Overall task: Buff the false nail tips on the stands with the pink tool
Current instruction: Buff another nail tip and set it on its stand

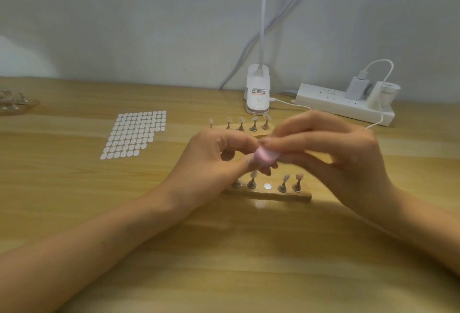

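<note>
My right hand (331, 153) grips the pink tool (266, 157), a small rounded block, above the table's middle. My left hand (214, 155) is curled right against it, finger and thumb pinching something small that the blur and the tool hide. Below the hands lies the near wooden stand (286, 194) with several metal pegs carrying pale nail tips (285, 177); one round magnet spot (267, 186) on it is bare. A second wooden stand (224, 128) with several tipped pegs (254, 121) sits behind the hands, partly covered by them.
A white sheet of oval stickers (135, 134) lies to the left. A white clip lamp (258, 93) and a power strip (343, 103) with a charger and cable stand at the back by the wall. A clear pack of more stands (12, 102) lies at the far left edge.
</note>
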Demonstrator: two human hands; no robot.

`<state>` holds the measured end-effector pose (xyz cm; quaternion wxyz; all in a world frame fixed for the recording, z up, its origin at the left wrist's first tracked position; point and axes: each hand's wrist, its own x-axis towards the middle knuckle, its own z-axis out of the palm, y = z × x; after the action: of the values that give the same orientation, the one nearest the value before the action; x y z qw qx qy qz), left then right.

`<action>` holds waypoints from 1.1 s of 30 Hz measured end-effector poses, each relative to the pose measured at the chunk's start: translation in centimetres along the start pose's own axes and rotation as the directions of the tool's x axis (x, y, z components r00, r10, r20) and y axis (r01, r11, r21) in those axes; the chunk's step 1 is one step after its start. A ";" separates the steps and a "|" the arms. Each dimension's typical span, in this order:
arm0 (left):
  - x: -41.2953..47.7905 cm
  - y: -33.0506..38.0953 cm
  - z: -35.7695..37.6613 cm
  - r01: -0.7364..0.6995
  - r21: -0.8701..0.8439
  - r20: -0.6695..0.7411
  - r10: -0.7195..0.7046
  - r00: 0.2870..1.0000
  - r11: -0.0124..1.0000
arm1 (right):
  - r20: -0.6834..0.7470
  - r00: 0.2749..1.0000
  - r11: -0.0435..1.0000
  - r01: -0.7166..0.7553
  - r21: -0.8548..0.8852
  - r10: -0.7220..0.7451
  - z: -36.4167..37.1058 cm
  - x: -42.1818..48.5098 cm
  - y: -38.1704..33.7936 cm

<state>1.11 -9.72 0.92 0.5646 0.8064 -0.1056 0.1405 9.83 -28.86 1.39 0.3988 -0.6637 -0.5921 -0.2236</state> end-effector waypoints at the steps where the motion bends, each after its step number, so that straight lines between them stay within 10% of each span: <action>1: 0.0 0.1 0.0 0.003 -0.014 -0.003 -0.003 1.000 1.000 | -0.025 0.999 1.000 -0.026 0.000 0.026 -0.1 0.0 0.1; 33: 0.3 -0.1 -0.4 0.042 -0.170 -0.009 -0.044 0.999 0.985 | -0.019 0.999 0.998 0.028 0.052 -0.027 0.0 -0.1 0.6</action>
<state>1.34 -9.33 1.05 0.6348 0.7565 -0.0961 0.1240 10.37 -28.91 1.16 0.4182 -0.6426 -0.6031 -0.2200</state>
